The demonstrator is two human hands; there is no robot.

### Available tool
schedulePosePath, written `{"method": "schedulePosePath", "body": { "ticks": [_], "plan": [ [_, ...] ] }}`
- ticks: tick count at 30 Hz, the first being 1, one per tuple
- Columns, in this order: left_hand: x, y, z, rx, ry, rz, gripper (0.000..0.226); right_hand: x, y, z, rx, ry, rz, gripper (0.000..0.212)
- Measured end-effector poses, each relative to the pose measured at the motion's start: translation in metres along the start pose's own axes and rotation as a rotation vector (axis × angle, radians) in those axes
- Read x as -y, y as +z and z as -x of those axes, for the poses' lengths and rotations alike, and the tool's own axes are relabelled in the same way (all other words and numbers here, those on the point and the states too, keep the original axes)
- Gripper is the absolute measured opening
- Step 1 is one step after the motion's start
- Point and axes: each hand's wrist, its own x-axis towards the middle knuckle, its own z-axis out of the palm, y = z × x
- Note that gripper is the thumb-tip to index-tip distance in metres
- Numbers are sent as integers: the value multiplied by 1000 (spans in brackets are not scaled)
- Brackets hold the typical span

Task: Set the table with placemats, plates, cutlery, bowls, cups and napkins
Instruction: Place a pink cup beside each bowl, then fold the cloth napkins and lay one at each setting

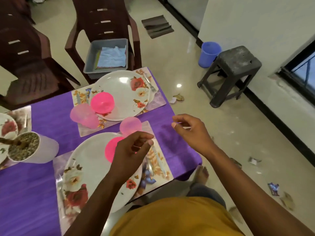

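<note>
Far left on the purple table (40,120), I see a white pot of gravel (25,147) beside a partly cropped floral plate (6,130). Near setting: placemat (160,160), floral plate (88,167), hot-pink bowl (112,149) on the plate, pale pink cup (130,127) at the mat's far edge, cutlery (157,159) on the mat's right. My left hand (131,150) hovers over the bowl, fingers loosely curled, holding nothing I can see. Far setting: second plate (122,94) with pink bowl (102,103), second cup (84,117) at its left. Beyond it, a grey tub (90,60) with folded napkins (112,57) sits on a brown chair (102,19). My right hand (190,132) hangs over the table's right edge, fingers relaxed, holding nothing.
</note>
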Motion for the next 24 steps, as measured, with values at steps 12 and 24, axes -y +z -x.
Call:
{"method": "schedulePosePath", "body": {
  "ticks": [12,24],
  "plan": [
    [-57,190,-68,-83,-184,-3,12,-81,-196,-76,127,-23,75,15],
    [-88,272,-126,-131,-211,-18,12,-100,-283,-132,153,-83,94,18]
  ]
}}
